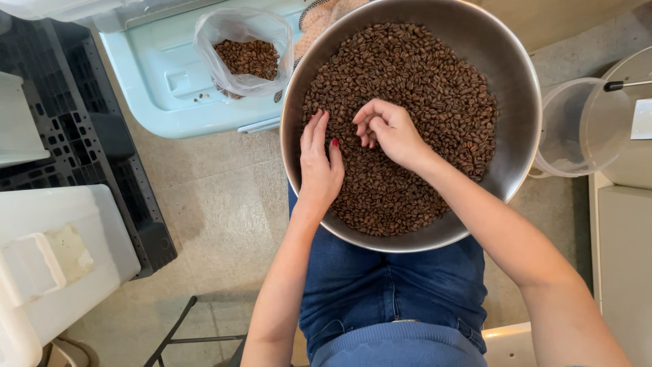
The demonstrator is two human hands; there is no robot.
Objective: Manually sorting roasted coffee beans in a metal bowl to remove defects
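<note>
Denim first: blue jeans cover the lap of the seated person, and on that lap rests a large round bowl of brushed stainless steel, its floor heaped with dark brown roasted coffee beans. The left hand lies flat on the beans near the bowl's near-left wall, fingers straight and together, closed on nothing. The right hand hovers at the middle of the heap with its fingers curled in toward the thumb; it looks to pinch a bean or two, though what sits between the fingertips I cannot tell.

The beans are small, hard, dry and smooth, likely to roll and slide off one another, so a single one is best nipped between thumb and forefinger, while many would want a scooping palm. The bowl is stiff and slick-walled, probably weighty with this load, and would be gripped at its rolled rim.

Beyond the bowl, a thin clear plastic bag, soft and crinkled, holds a smaller lot of beans on a pale blue plastic lid. A black slatted pallet lies at far left, and a clear plastic tub at right.
</note>
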